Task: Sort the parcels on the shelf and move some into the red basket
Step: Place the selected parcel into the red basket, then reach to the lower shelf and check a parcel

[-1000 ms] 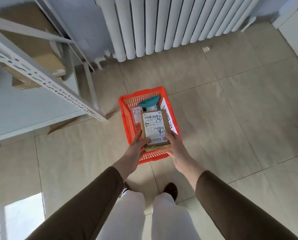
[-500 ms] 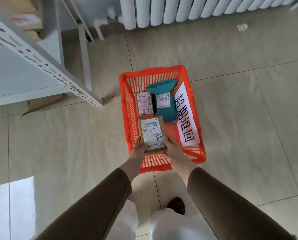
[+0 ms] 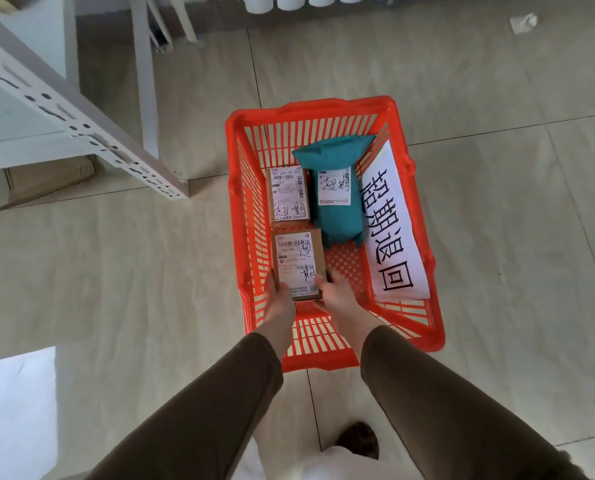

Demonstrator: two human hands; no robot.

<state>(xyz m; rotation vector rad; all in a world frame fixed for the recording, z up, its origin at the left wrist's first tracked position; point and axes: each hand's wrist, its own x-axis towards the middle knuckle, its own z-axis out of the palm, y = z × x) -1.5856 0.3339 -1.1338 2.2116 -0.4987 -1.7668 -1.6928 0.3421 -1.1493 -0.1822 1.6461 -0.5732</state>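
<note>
A small brown cardboard parcel with a white shipping label point(image 3: 298, 263) is gripped at its near end by the left hand point(image 3: 278, 301) and the right hand point(image 3: 336, 295), inside the red slatted plastic basket point(image 3: 424, 327) on the beige tiled floor point(image 3: 514, 237). Just beyond it lies a second labelled cardboard box point(image 3: 288, 195), with a teal plastic mailer bag point(image 3: 337, 188) beside it. A white paper sign with black handwritten characters point(image 3: 391, 230) is leaned along the basket's right wall. A white perforated metal shelf upright point(image 3: 81, 123) is seen at upper left.
</note>
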